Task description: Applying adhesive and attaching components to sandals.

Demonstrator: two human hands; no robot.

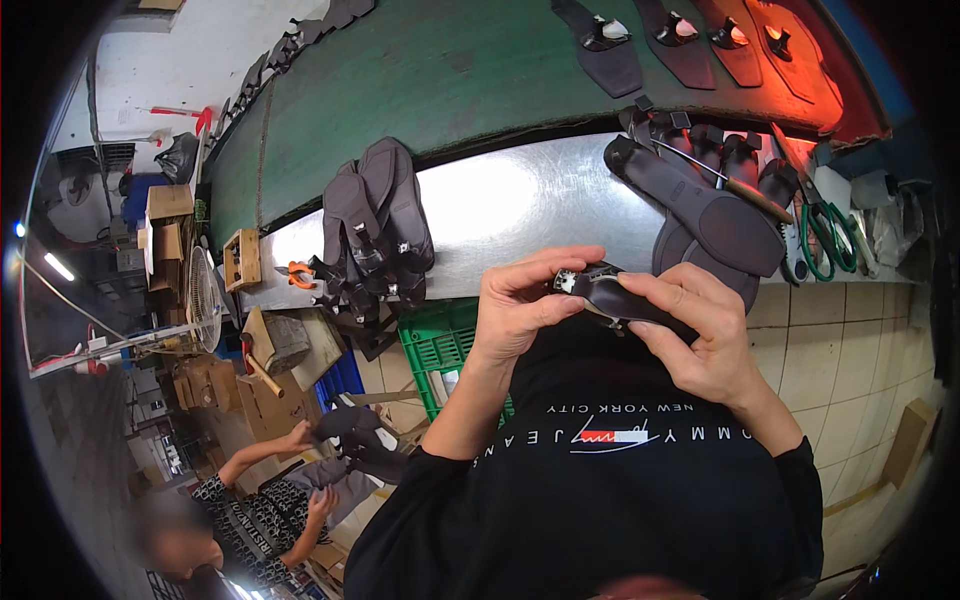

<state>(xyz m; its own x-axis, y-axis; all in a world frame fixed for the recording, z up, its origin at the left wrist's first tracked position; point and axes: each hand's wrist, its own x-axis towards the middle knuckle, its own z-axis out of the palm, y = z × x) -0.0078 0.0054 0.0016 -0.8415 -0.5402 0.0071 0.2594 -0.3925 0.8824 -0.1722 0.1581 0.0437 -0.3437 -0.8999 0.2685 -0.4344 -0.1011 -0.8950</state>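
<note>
Close to my chest, both hands grip a small dark shoe part (pixel 625 299), which looks like a heeled sole with a pale patch at one end. My left hand (pixel 515 305) pinches the pale end between thumb and fingers. From the other side, my right hand (pixel 700 325) closes round the longer dark end, its thumb below and fingers above. Beyond my right hand, dark heeled soles (pixel 715 215) lie heaped on the metal bench (pixel 520 190). A wooden-handled tool (pixel 745 195) rests across them.
Another sole stack (pixel 385 200) sits at the bench's left, near orange-handled pliers (pixel 299 274) and a wooden box (pixel 241 258). Green-handled scissors (pixel 822 240) lie right. A green belt (pixel 450 80) carries soles, reddish-lit far right. A green crate (pixel 425 345) and a co-worker (pixel 270 520) holding soles are left.
</note>
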